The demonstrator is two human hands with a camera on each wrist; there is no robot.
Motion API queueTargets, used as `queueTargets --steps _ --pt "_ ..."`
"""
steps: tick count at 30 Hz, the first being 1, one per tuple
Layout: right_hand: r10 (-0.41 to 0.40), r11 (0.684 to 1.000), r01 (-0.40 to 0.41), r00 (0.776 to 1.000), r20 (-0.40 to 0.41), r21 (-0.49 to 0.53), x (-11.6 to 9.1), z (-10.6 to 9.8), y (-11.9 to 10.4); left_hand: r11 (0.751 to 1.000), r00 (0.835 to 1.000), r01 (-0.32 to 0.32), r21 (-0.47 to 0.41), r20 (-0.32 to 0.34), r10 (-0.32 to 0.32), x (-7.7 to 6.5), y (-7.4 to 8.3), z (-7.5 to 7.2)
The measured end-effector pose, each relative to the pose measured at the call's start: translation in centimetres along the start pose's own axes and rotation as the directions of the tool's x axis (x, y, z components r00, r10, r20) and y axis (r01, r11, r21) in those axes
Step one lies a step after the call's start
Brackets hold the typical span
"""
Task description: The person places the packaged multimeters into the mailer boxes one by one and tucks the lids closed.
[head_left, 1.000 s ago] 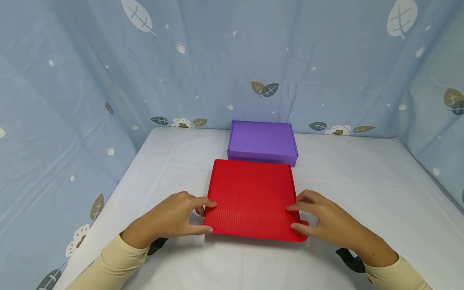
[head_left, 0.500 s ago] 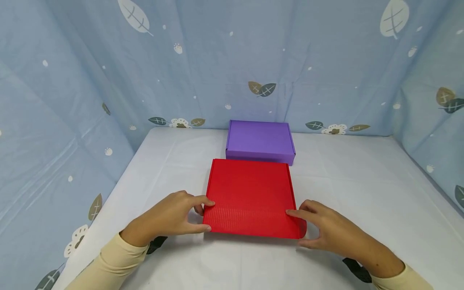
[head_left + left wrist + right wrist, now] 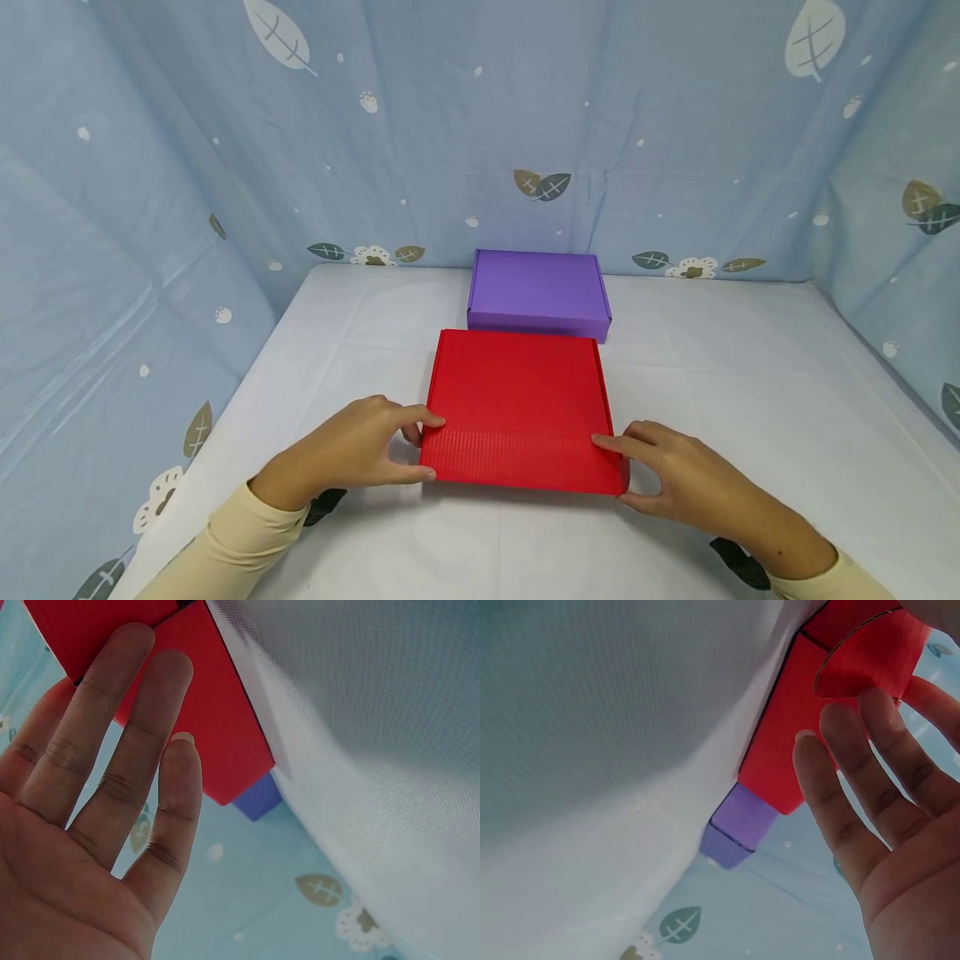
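A red cardboard box [image 3: 517, 392] lies flat on the white table, its lid down and its front part showing ribbed creases. My left hand [image 3: 352, 446] is at its left front: the index fingertip rests on the lid and the thumb touches the front corner. In the left wrist view, nearly straight fingers [image 3: 124, 750] lie against the box's red side wall [image 3: 217, 712]. My right hand [image 3: 678, 475] has its index fingertip on the lid and its thumb at the right front corner. A rounded side flap [image 3: 870, 656] sticks out beside its fingers [image 3: 885, 765] in the right wrist view.
Just behind the red box stands a closed purple box [image 3: 538, 292]. White cloth [image 3: 735, 358] covers the table. Blue curtains [image 3: 450, 108] printed with leaves hang along the back and both sides.
My right hand has slid slightly forward toward me, its thumb moving off the lid to the front corner. The right side flap, earlier sticking out, now lies bent in closer. My left hand stays.
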State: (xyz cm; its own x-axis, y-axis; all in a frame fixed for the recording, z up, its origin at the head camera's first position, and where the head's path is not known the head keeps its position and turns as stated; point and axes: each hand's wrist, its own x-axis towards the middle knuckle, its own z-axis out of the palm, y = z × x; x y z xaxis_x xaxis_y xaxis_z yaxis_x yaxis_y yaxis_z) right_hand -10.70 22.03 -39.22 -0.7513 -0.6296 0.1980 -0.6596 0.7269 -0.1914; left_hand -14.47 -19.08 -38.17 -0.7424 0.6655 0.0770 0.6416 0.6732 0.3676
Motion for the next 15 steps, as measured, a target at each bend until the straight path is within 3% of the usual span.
queueTargets --steps 8,12,15 --pt "-0.077 0.993 0.073 0.996 -0.049 -0.089 0.12 0.32 -0.08 1.000 1.000 0.000 -0.010 0.006 0.000 -0.06 -0.05 0.01" --pt "-0.027 0.998 0.026 0.999 -0.018 -0.055 0.15 0.48 -0.34 1.000 1.000 0.004 -0.021 0.014 -0.004 -0.04 -0.11 0.00" --pt "0.050 0.998 -0.051 0.998 0.043 0.026 0.23 0.44 -0.60 1.000 1.000 0.004 -0.025 0.016 -0.003 -0.03 -0.16 0.01"
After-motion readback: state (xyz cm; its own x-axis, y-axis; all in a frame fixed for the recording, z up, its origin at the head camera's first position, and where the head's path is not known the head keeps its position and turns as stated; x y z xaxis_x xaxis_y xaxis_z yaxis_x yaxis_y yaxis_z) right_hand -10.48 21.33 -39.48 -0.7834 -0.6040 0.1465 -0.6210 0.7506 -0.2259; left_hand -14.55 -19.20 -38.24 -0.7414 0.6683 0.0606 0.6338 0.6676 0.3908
